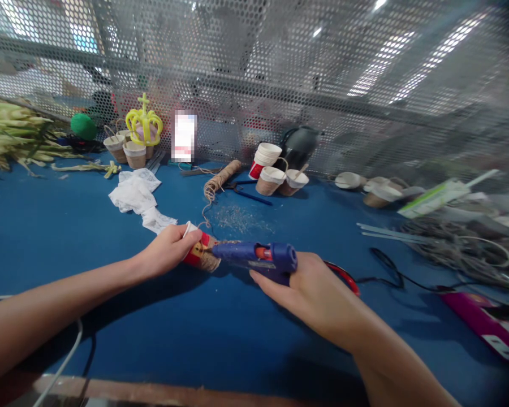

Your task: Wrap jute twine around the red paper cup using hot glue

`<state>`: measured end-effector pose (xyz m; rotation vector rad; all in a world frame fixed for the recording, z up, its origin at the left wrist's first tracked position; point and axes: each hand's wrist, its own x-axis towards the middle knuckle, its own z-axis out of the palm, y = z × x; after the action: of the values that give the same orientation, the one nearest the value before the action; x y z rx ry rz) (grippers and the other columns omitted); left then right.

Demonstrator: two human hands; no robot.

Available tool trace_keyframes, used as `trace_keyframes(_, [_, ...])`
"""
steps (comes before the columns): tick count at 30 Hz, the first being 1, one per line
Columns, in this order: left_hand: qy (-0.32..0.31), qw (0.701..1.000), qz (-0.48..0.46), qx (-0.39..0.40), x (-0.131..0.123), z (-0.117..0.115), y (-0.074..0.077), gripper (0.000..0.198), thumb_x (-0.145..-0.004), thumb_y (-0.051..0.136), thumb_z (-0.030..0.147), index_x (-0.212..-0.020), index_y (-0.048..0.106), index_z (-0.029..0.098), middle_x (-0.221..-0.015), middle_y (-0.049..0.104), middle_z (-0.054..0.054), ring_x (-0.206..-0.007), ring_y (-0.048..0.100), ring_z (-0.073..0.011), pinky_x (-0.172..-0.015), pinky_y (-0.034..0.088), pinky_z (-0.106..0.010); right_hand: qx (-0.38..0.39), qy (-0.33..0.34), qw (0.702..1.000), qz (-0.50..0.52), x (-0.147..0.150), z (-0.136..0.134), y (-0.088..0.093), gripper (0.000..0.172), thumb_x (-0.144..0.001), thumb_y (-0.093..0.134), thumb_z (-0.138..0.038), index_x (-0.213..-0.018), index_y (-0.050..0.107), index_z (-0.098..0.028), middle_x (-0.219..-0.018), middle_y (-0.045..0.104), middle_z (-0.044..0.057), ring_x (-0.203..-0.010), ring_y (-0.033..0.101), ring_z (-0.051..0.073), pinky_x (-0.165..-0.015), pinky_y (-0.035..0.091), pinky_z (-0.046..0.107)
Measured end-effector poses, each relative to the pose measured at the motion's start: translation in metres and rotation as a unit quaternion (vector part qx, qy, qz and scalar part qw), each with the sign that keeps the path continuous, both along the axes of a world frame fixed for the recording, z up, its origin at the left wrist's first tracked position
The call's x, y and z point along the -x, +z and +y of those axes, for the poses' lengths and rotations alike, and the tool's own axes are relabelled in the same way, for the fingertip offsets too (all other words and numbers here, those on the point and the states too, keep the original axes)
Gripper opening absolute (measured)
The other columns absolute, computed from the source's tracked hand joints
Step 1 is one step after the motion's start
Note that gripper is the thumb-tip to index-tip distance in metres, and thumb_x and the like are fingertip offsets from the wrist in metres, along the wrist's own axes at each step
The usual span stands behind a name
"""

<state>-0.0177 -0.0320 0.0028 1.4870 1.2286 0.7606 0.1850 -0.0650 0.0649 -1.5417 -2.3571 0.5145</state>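
Observation:
My left hand is closed around a red paper cup, which lies tilted with its white rim toward the upper left. Brown twine is wound around the cup's lower end. In my right hand is a blue hot glue gun, its nozzle pointing left and at the cup's side; whether it touches cannot be made out. A strand of twine runs from near the cup to a twine roll farther back on the blue table.
White lace cloth lies behind my left hand. Twine-wrapped cups and stacked cups stand at the back, near scissors. Glue sticks, cables and a purple power strip are on the right. A perforated metal screen rises behind.

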Motion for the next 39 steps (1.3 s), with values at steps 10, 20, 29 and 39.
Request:
trace_keyframes(10, [-0.007, 0.999, 0.025, -0.03, 0.004, 0.002, -0.012, 0.039, -0.079, 0.035, 0.043, -0.078, 0.059, 0.012, -0.063, 0.058, -0.001, -0.054, 0.047, -0.0108, -0.052, 0.038, -0.022, 0.006, -0.011, 1.0, 0.005, -0.004, 0.005, -0.003, 0.025, -0.074, 0.048, -0.027, -0.051, 0.04, -0.02, -0.039, 0.045, -0.005, -0.043, 0.044, 0.01, -0.046, 0.037, 0.021])
trace_keyframes(20, [-0.016, 0.999, 0.035, -0.026, 0.004, 0.001, -0.009, 0.042, -0.079, 0.034, 0.044, -0.082, 0.059, 0.01, -0.063, 0.055, -0.001, -0.053, 0.045, -0.0102, -0.053, 0.037, -0.022, 0.022, -0.025, 0.999, 0.011, -0.005, 0.006, -0.006, 0.027, -0.075, 0.048, -0.03, -0.051, 0.043, -0.02, -0.041, 0.049, -0.004, -0.044, 0.046, 0.01, -0.046, 0.038, 0.022])
trace_keyframes(29, [-0.01, 0.999, 0.036, -0.032, 0.003, -0.001, -0.005, 0.036, -0.078, 0.036, 0.039, -0.078, 0.06, 0.012, -0.061, 0.057, -0.002, -0.056, 0.048, -0.0126, -0.052, 0.038, -0.022, 0.028, -0.019, 0.999, 0.021, -0.006, 0.007, -0.003, 0.026, -0.074, 0.049, -0.028, -0.05, 0.043, -0.02, -0.041, 0.049, -0.004, -0.042, 0.045, 0.01, -0.044, 0.037, 0.021])
trace_keyframes(39, [-0.024, 0.998, 0.038, -0.032, 0.003, -0.003, -0.004, 0.038, -0.08, 0.034, 0.038, -0.083, 0.059, 0.009, -0.065, 0.057, -0.003, -0.056, 0.047, -0.0119, -0.053, 0.038, -0.024, 0.059, -0.052, 0.997, 0.028, -0.005, 0.009, -0.007, 0.029, -0.076, 0.048, -0.033, -0.051, 0.043, -0.019, -0.041, 0.05, -0.003, -0.039, 0.045, 0.009, -0.043, 0.038, 0.022])
